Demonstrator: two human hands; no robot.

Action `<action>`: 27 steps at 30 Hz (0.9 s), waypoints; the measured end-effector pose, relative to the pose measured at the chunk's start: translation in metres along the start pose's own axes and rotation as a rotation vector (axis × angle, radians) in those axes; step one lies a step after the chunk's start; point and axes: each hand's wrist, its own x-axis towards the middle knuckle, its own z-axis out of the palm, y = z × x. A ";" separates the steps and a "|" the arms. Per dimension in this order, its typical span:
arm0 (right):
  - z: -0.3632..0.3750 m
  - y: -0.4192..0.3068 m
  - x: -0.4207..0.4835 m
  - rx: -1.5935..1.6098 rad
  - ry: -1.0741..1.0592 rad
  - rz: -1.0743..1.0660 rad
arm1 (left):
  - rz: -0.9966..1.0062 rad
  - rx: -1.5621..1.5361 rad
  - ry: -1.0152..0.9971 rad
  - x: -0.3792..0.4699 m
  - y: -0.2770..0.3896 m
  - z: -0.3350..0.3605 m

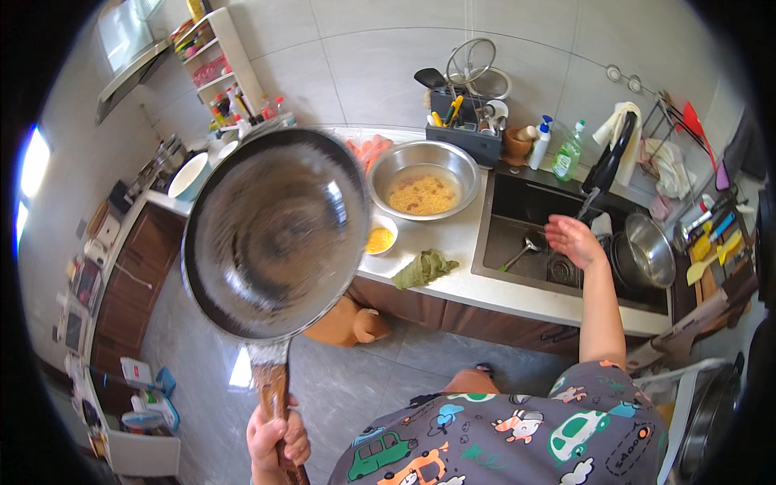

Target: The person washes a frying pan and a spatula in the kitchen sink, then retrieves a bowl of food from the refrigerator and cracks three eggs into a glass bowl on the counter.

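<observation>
My left hand [279, 441] grips the wooden handle of a dark metal wok [276, 236], raised to the left of the counter with its hollow side facing me. Over the black sink [515, 227] my right hand [573, 241] holds nothing, its fingers spread near the running water of the faucet [609, 154]. A ladle [524, 247] rests in the sink, and at its right side a steel bowl [650, 251] sits on a dark pot. On the counter stands a steel basin [424, 180] of yellow grains in water.
A small white bowl of yellow food [381, 237] and a green leafy bundle [424, 268] lie near the counter's front edge. Behind stand a utensil holder [464, 139], a pump bottle [540, 145] and a green soap bottle [568, 153]. An orange-brown stool-like object [345, 324] is on the floor.
</observation>
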 end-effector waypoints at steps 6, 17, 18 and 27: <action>0.110 -0.026 0.003 -1.859 0.102 0.222 | 0.057 -0.198 0.054 -0.016 0.039 -0.085; 0.403 -0.027 0.112 -1.484 -0.378 -0.631 | 0.195 -0.388 0.404 0.001 0.080 -0.219; 0.431 -0.024 0.122 -1.207 -0.482 -0.512 | 0.218 -0.395 0.441 0.003 0.082 -0.227; 0.680 0.044 0.191 -1.060 -0.828 -0.788 | 0.329 -0.673 0.601 0.016 0.131 -0.347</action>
